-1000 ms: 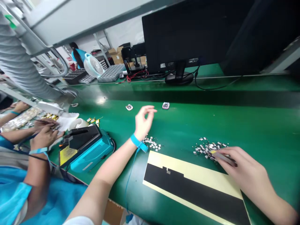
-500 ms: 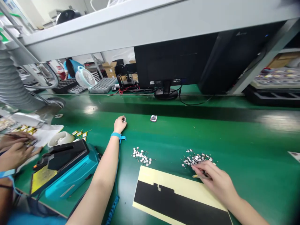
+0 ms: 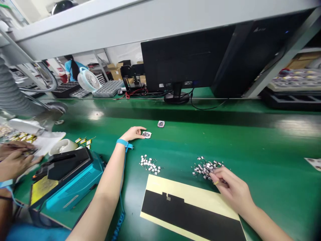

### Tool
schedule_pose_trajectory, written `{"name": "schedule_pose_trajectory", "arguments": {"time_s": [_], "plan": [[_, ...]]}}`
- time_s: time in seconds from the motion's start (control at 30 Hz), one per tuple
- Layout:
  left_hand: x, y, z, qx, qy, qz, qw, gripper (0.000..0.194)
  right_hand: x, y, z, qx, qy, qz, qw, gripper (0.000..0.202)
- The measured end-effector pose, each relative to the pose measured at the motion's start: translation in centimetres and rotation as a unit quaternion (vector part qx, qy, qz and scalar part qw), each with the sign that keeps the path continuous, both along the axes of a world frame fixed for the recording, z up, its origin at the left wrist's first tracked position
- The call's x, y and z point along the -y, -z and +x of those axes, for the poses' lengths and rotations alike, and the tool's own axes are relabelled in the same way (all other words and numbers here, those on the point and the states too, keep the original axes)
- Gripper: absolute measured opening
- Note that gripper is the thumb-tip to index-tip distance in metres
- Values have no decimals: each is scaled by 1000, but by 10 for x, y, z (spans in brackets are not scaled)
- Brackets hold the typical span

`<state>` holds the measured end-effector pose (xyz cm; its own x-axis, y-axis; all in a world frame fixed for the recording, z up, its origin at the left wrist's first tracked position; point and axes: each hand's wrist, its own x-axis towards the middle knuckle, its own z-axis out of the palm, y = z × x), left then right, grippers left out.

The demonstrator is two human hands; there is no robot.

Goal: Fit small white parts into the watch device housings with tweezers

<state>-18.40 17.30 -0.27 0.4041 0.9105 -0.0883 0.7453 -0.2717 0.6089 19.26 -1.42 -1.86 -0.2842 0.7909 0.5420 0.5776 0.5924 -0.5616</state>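
My left hand (image 3: 133, 133), with a blue strap at the wrist, has its thumb and fingers around the left edge of a small white-framed circuit piece (image 3: 146, 135) on the green table. A similar piece (image 3: 161, 124) lies a little behind it to the right. My right hand (image 3: 227, 183) is pinched at the near right edge of a heap of small white parts with dark wires (image 3: 205, 169); a bit of yellow shows at its fingers, too small to name. A smaller group of such parts (image 3: 149, 164) lies left of the heap.
A yellow and black sheet (image 3: 190, 214) lies before me. At the left are a teal and black device (image 3: 72, 184), a white roll (image 3: 62, 147), yellow pieces (image 3: 83, 141) and another person's hands (image 3: 17, 160). A monitor (image 3: 185, 63) and a fan (image 3: 89, 79) stand behind.
My left hand has turned and opened out to the right, and the circuit piece at its fingers now shows flat on the table. My right hand has shifted slightly right, still pinched.
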Motion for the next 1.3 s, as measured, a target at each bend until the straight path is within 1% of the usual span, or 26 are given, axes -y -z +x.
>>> {"name": "schedule_pose_trajectory", "arguments": {"time_s": [0.07,0.13,0.17,0.23,0.27,0.33,0.4,0.43,0.5,0.53,0.57,0.6,0.67,0.7,0.77,0.8,0.83,0.87,0.9,0.97,1.0,1.07,1.13,1.17,1.23,1.3], "plan": [[-1,2,2,8,-13,23,1000,60,1,-2,0,-34,-1,-23,999,23],[0,2,4,25,-16,44,999,65,2,-4,0,-100,12,-76,992,24],[1,2,5,35,-13,48,998,66,2,-5,1,-153,17,-116,981,25],[4,3,8,57,-5,47,997,63,1,-7,0,-262,12,-201,944,32],[5,4,9,68,-5,46,997,60,1,-7,0,-302,2,-235,924,37],[5,8,12,91,-16,50,994,57,0,-8,-3,-343,-30,-291,893,47],[5,13,14,118,-40,62,990,57,2,-9,-8,-363,-61,-349,862,50],[4,14,16,134,-54,68,987,59,4,-11,-10,-378,-78,-382,840,50],[4,8,22,167,-78,79,980,62,7,-17,-15,-401,-103,-439,797,47],[6,0,26,182,-84,85,976,64,8,-23,-17,-406,-108,-452,787,44],[11,-11,32,198,-87,96,972,64,9,-30,-18,-406,-107,-451,788,40],[18,-26,39,212,-85,110,967,64,9,-38,-19,-401,-105,-438,798,37],[43,-63,56,241,-72,156,955,58,9,-59,-20,-383,-108,-382,834,28],[60,-83,66,253,-62,182,948,56,9,-71,-20,-369,-117,-348,854,23],[98,-117,85,261,-44,200,943,53,10,-96,-20,-336,-140,-284,887,10],[118,-130,93,252,-36,211,944,51,11,-109,-22,-321,-149,-245,902,8],[137,-139,100,238,-31,229,944,50,13,-120,-25,-310,-149,-206,916,8],[153,-146,106,223,-18,246,943,51,16,-131,-28,-298,-149,-164,929,9],[166,-150,110,211,-6,263,942,51,18,-140,-33,-297,-148,-125,935,12],[186,-152,115,191,22,287,939,52,22,-154,-44,-290,-163,-73,940,17],[191,-152,116,185,36,296,937,52,23,-157,-49,-285,-177,-62,940,20],[198,-151,116,175,59,310,933,51,23,-160,-58,-267,-207,-56,940,25],[199,-150,115,164,70,325,929,48,21,-159,-64,-251,-217,-44,942,27],[199,-150,115,157,69,333,927,47,20,-157,-65,-247,-217,-28,944,25],[198,-151,114,138,61,354,923,46,18,-154,-67,-238,-213,11,948,14],[196,-151,115,115,62,373,919,43,18,-152,-68,-210,-205,48,955,12]]}}
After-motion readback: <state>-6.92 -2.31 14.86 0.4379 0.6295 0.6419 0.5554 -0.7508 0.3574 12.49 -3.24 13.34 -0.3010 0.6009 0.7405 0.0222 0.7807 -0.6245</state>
